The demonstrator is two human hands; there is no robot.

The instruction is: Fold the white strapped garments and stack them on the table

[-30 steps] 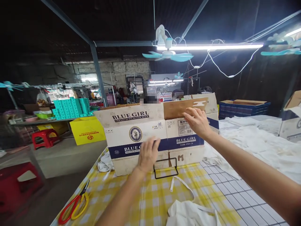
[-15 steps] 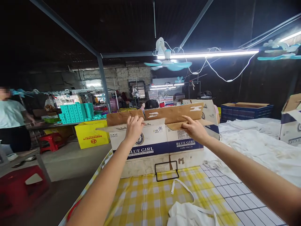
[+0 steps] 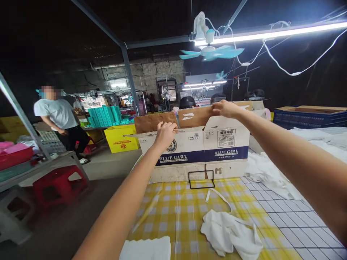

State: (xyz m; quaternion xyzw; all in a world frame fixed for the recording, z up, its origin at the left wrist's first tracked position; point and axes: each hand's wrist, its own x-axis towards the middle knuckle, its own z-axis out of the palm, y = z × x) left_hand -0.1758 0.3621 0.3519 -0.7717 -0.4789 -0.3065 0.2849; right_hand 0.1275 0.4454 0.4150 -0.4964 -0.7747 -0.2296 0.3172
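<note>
A white and blue "Blue Girl" cardboard box [image 3: 206,151] stands at the far end of the yellow checked table [image 3: 179,213]. My left hand [image 3: 165,134] is closed on the edge of the box's near left flap, which lies folded down. My right hand [image 3: 227,108] is closed on the top edge of the upright brown far flap at the box's right side. A black wire stand [image 3: 201,179] leans against the box's front. White cloth with straps [image 3: 230,233] lies on the table in front of the box.
Folded white fabric [image 3: 148,249] sits at the near table edge; more white cloth [image 3: 273,169] spreads to the right. A person in a grey shirt [image 3: 58,115] stands at the left near red stools [image 3: 58,184]. A yellow box [image 3: 120,139], teal crates [image 3: 104,116], a blue crate [image 3: 309,117].
The left hand rose from the box's front to grip the near flap and folded it down. The right hand moved up to the far flap's top edge. A person came into view at left.
</note>
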